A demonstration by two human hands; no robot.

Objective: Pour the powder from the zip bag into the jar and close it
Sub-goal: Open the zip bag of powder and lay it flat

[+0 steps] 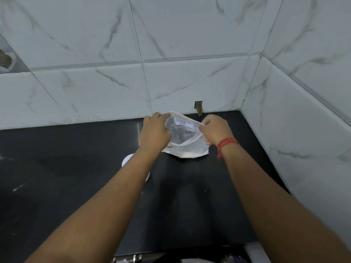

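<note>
The left hand (154, 130) and the right hand (216, 130) are each pinching one lip of the clear plastic zip bag (185, 140) above the black stone counter (76, 177), apparently spreading its mouth while the white powder (187, 154) is sitting low.

The zip bag (185, 138) is of thin clear plastic, smooth and a little shiny, with a white paper-like label near its pink seal strip. The table (57, 177) is dark polished stone, glossy with faint reflections. The wall tiles (190, 35) are smooth, glossy white ceramic with grey marble veins.
</note>
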